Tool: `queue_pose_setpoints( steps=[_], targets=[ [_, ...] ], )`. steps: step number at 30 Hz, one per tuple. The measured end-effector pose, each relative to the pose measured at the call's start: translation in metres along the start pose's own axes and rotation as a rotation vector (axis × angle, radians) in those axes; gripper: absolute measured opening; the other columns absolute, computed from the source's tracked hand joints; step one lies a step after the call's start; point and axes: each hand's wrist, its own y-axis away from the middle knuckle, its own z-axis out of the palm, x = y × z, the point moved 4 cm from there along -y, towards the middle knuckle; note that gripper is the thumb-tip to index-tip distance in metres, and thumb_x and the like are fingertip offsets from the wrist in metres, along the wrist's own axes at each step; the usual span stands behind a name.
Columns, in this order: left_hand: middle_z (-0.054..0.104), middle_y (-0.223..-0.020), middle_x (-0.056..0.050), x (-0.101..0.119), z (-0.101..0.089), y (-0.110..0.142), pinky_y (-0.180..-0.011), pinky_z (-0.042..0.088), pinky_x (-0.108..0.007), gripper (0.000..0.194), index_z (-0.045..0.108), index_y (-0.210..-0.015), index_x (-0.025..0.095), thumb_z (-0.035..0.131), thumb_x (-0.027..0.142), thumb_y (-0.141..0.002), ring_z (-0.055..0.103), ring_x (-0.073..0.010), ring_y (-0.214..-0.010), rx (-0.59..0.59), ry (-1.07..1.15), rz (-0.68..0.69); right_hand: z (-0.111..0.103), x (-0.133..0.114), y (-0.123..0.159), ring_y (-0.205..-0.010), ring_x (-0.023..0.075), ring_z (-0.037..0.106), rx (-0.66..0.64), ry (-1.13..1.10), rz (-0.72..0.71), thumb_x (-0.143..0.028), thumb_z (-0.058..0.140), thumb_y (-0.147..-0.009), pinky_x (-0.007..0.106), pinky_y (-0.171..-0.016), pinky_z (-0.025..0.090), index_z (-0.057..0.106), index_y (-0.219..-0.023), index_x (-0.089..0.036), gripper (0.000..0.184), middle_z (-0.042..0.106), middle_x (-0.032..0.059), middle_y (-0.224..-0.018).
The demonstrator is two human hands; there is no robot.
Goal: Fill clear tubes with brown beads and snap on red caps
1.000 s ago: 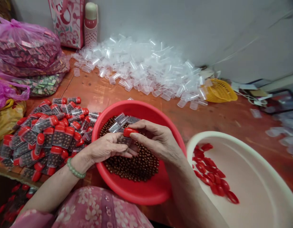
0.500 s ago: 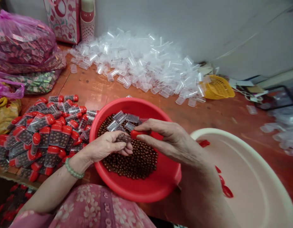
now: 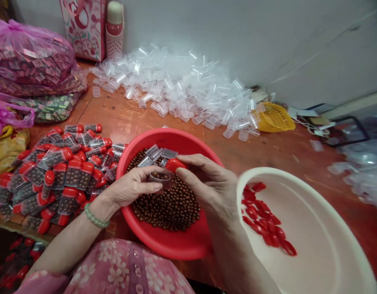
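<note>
Clear tube (image 3: 160, 180), mouth up, cradled in left hand (image 3: 130, 186); red cap (image 3: 175, 165) pinched in right hand (image 3: 207, 183)

We see a soft pink top (image 3: 124, 265) with little pale flowers all over it. A darker pink strip (image 3: 134, 261) runs down the front, and small round buttons (image 3: 137, 272) sit in a line on it. The left sleeve (image 3: 43, 282) is pink too and stops before the wrist. On the left arm we see a bracelet (image 3: 95, 216) made of round, pale green beads. The left hand (image 3: 130, 187) and the right hand (image 3: 208, 183) are bare, and we see no gloves on them.
</note>
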Motion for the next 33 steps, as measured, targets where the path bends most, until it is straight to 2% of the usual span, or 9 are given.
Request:
queue_pose_setpoints(
  steps=[4, 7, 11, 15, 22, 28, 31, 33],
  targets=[
    [0.068, -0.096, -0.004, 0.004, 0.001, 0.0, -0.091, 0.044, -0.031, 0.02, 0.068, -0.096, 0.017, 0.066, 0.016, -0.076, 0.061, -0.0161, -0.093, 0.038, -0.258, 0.016, 0.002, 0.01, 0.005, -0.085, 0.0165, 0.068, 0.183, -0.136, 0.059, -0.033, 0.072, -0.081, 0.034, -0.082, 0.056, 0.071, -0.099, -0.028, 0.019, 0.072, 0.0016, -0.095],
    [0.067, -0.097, -0.004, 0.009, 0.001, -0.001, -0.092, 0.044, -0.03, 0.021, 0.067, -0.097, 0.015, 0.062, 0.012, -0.078, 0.061, -0.0148, -0.093, 0.06, -0.319, 0.039, 0.002, 0.021, 0.003, -0.08, 0.0151, 0.067, 0.222, -0.185, 0.083, -0.033, 0.073, -0.079, 0.033, -0.079, 0.056, 0.071, -0.098, -0.028, 0.02, 0.072, 0.0006, -0.092],
    [0.067, -0.1, -0.005, 0.015, 0.002, -0.004, -0.091, 0.045, -0.031, 0.022, 0.065, -0.101, 0.015, 0.061, 0.015, -0.079, 0.062, -0.0158, -0.096, 0.027, -0.323, 0.052, 0.0, 0.028, 0.003, -0.078, 0.0138, 0.067, 0.251, -0.214, 0.085, -0.031, 0.074, -0.079, 0.032, -0.078, 0.056, 0.071, -0.098, -0.029, 0.019, 0.072, -0.0003, -0.092],
    [0.067, -0.098, -0.004, 0.016, 0.0, -0.007, -0.09, 0.044, -0.03, 0.021, 0.066, -0.099, 0.015, 0.062, 0.012, -0.078, 0.06, -0.0148, -0.094, 0.031, -0.402, 0.042, 0.001, 0.027, 0.003, -0.079, 0.014, 0.067, 0.239, -0.214, 0.08, -0.032, 0.074, -0.078, 0.032, -0.078, 0.056, 0.071, -0.097, -0.029, 0.02, 0.072, -0.0004, -0.092],
    [0.066, -0.098, -0.003, 0.01, -0.005, -0.009, -0.078, 0.046, -0.026, 0.027, 0.066, -0.104, 0.016, 0.064, 0.016, -0.077, 0.059, -0.0129, -0.086, 0.026, -0.268, -0.018, 0.004, 0.022, 0.005, -0.089, 0.017, 0.069, 0.199, -0.144, 0.012, -0.033, 0.073, -0.079, 0.035, -0.084, 0.057, 0.072, -0.098, -0.029, 0.019, 0.073, 0.0009, -0.095],
    [0.067, -0.099, -0.005, 0.01, -0.005, -0.009, -0.082, 0.046, -0.03, 0.03, 0.066, -0.108, 0.015, 0.063, 0.015, -0.079, 0.06, -0.0151, -0.088, 0.07, -0.327, -0.036, 0.005, 0.024, 0.004, -0.086, 0.0136, 0.068, 0.188, -0.173, -0.026, -0.025, 0.073, -0.08, 0.03, -0.082, 0.056, 0.072, -0.099, -0.031, 0.02, 0.073, -0.002, -0.093],
    [0.067, -0.105, -0.005, 0.014, -0.005, -0.011, -0.092, 0.044, -0.032, 0.027, 0.067, -0.105, 0.015, 0.061, 0.012, -0.079, 0.06, -0.0164, -0.098, 0.096, -0.385, 0.024, 0.004, 0.023, 0.004, -0.086, 0.015, 0.068, 0.208, -0.126, -0.035, -0.026, 0.073, -0.08, 0.032, -0.081, 0.056, 0.072, -0.098, -0.031, 0.018, 0.073, -0.0011, -0.092],
    [0.067, -0.104, -0.005, 0.017, -0.004, -0.013, -0.091, 0.044, -0.03, 0.026, 0.067, -0.104, 0.015, 0.061, 0.01, -0.079, 0.06, -0.015, -0.096, 0.097, -0.387, 0.051, 0.004, 0.022, 0.004, -0.086, 0.0156, 0.068, 0.208, -0.1, -0.051, -0.027, 0.073, -0.08, 0.033, -0.08, 0.056, 0.072, -0.098, -0.03, 0.019, 0.073, -0.0006, -0.091]
  ],
)
